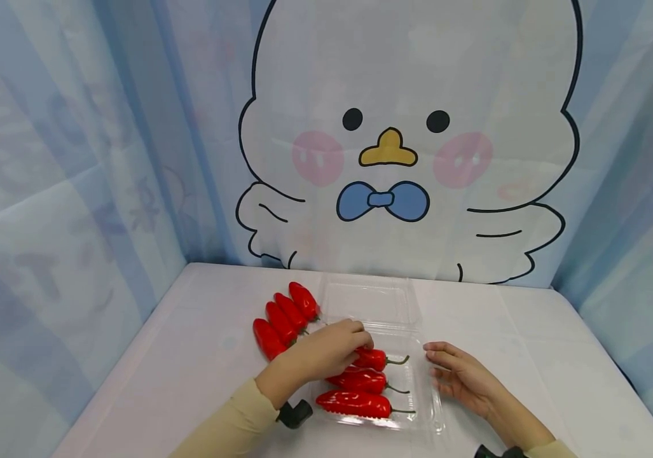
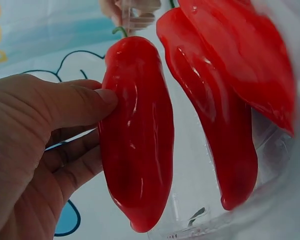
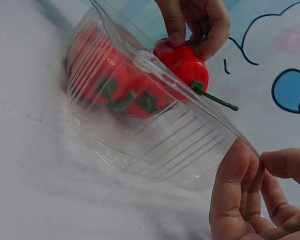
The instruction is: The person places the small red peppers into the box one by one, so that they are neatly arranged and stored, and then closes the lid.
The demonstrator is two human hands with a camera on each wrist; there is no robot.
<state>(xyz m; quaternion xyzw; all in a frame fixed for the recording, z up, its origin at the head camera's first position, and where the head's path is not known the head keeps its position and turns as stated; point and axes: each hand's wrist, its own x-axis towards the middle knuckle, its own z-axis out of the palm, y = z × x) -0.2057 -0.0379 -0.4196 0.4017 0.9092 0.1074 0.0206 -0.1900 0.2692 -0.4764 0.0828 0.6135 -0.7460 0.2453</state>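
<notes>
While left fingers (image 2: 80, 104) pinch a glossy, tapered red pepper (image 2: 137, 135) | right fingers (image 3: 230, 185) pinch ribbed clear-plastic container (image 3: 185, 147) at rim (image 3: 221, 125)

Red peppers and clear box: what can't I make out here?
Head view: held pepper, its tip covered by the left hand.
Left wrist view: rightmost pepper, its stem cut off by the top edge.
Right wrist view: boxed peppers, outlines blurred behind the clear box.

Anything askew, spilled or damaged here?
Nothing stands out. Two red peppers lie side by side in the clear container, the left hand holds a third pepper, and four more peppers sit in a row on the table. The right hand pinches the container's rim. No spill or crack shows.
</notes>
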